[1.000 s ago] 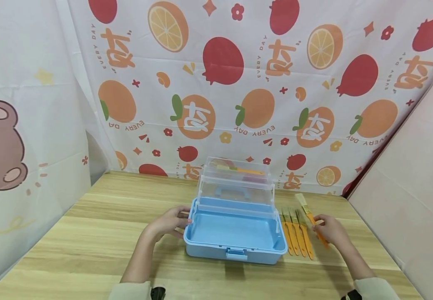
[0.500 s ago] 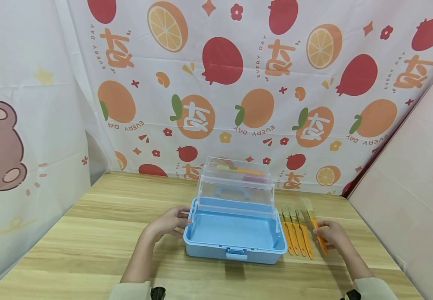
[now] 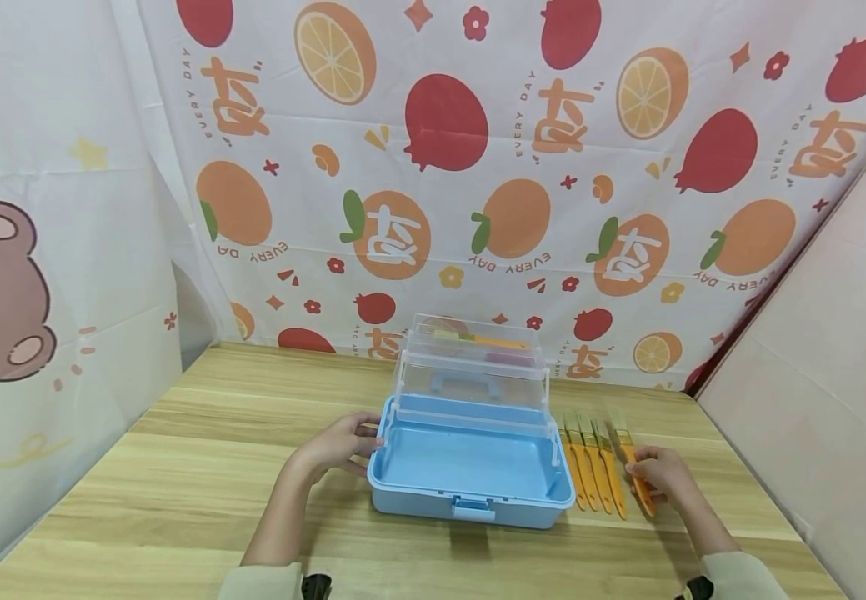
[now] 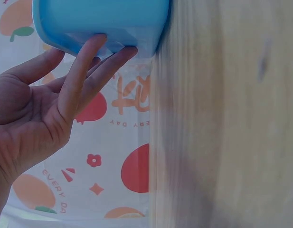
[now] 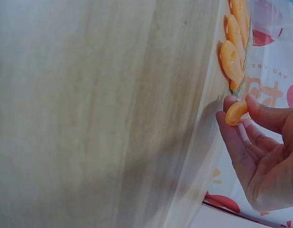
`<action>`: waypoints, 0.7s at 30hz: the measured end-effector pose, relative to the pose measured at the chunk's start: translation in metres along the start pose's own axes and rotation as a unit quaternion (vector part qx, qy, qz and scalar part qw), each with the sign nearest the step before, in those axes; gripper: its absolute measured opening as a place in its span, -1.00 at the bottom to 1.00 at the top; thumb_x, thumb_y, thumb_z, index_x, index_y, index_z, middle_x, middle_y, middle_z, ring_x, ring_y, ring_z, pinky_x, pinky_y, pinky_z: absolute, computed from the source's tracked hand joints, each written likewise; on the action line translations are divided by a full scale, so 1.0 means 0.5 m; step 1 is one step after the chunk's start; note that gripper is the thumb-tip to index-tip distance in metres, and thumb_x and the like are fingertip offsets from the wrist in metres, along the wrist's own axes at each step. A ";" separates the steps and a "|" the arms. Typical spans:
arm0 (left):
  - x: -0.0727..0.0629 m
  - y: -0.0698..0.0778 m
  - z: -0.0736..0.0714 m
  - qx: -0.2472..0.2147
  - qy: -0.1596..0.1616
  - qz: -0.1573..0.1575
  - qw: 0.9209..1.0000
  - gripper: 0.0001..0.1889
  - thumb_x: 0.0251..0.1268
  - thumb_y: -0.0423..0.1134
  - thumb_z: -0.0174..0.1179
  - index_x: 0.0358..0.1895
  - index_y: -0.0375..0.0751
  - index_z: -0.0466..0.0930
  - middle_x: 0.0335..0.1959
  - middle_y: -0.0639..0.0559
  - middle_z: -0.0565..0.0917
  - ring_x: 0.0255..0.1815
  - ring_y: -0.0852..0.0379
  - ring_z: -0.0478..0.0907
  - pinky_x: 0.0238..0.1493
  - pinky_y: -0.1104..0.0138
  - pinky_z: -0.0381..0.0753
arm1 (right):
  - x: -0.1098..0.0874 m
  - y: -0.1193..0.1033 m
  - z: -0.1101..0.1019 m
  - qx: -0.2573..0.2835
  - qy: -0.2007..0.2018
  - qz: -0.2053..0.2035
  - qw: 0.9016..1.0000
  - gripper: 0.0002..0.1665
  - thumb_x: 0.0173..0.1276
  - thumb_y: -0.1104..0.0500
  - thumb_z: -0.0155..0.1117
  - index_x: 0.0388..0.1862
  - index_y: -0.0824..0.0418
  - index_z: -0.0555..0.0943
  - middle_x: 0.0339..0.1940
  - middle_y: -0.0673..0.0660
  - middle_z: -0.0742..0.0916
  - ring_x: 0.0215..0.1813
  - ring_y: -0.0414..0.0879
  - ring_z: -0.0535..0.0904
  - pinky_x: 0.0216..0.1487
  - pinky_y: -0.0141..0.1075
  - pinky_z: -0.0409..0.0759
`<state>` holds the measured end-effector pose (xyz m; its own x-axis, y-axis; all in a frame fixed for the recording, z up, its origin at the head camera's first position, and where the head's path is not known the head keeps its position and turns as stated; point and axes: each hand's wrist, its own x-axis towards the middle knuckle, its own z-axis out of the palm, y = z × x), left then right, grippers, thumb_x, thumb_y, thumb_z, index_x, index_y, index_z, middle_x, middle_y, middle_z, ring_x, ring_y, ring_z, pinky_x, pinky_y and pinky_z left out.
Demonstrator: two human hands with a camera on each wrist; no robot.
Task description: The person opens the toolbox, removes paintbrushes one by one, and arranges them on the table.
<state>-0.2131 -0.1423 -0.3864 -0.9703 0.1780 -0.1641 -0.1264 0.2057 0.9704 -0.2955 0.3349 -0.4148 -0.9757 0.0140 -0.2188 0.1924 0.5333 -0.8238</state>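
Note:
My right hand point(image 3: 665, 475) pinches the orange handle of a paintbrush point(image 3: 625, 440) between thumb and fingers, its pale bristles pointing away from me. In the right wrist view the end of that handle point(image 5: 237, 113) shows between the fingertips. Just left of it several similar paintbrushes point(image 3: 593, 475) lie side by side, bristles to the back. My left hand point(image 3: 338, 446) rests against the left side of a light blue plastic box point(image 3: 470, 471) with its lid up. In the left wrist view fairly straight fingers point(image 4: 77, 78) touch the box wall.
The box's transparent lid point(image 3: 470, 375) is raised toward the back, with another orange-handled brush point(image 3: 488, 340) visible through it. A fruit-print cloth point(image 3: 448, 208) hangs behind the wooden table point(image 3: 200, 467), and pale cloths enclose both sides.
The right hand has shifted the pinched paintbrush down and closer to the lying row, turning it roughly parallel to them. The left hand and the box stay in place.

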 end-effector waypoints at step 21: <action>-0.013 -0.002 0.014 0.004 0.008 0.001 1.000 -0.53 0.28 -0.46 0.04 0.21 -0.57 0.18 0.05 -0.45 0.42 -0.07 -0.22 0.51 -0.32 0.05 0.63 | 0.006 0.011 -0.005 -0.040 -0.003 0.013 0.999 -0.63 0.26 0.32 0.18 -0.04 0.55 0.39 -0.47 0.17 0.61 -0.51 -0.03 0.57 -0.50 -0.17 0.57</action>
<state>-0.2052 -0.1369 -0.3874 -0.9735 0.1635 -0.1597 -0.1232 0.2132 0.9692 -0.2974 0.3398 -0.4186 -0.9695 0.0241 -0.2439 0.2094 0.5983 -0.7734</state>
